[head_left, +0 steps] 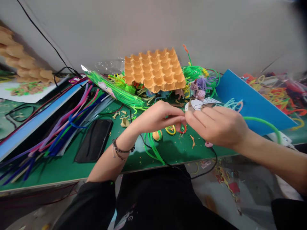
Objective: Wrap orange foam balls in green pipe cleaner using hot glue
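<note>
My left hand [164, 118] and my right hand [218, 126] meet fingertip to fingertip above the green table. The left fingers are pressed together in a pinch; whatever lies between them is hidden. My right hand is curled closed, and a green pipe cleaner [263, 123] comes out behind it and bends down to the right. Below the hands lie a small orange ball with green stripes [157, 135], a yellow-green oval ring [170, 130] and a red curled piece [183, 129]. Loose green pipe cleaners [153, 150] hang toward the table's front edge.
An egg tray [154, 70] rests on heaped pipe cleaners at the back. A phone [94, 140] and colourful pipe cleaners [64, 118] lie left, with a packed green bundle [117, 91] behind. A blue board [249, 99] leans right. A black cable [203, 174] droops off the front edge.
</note>
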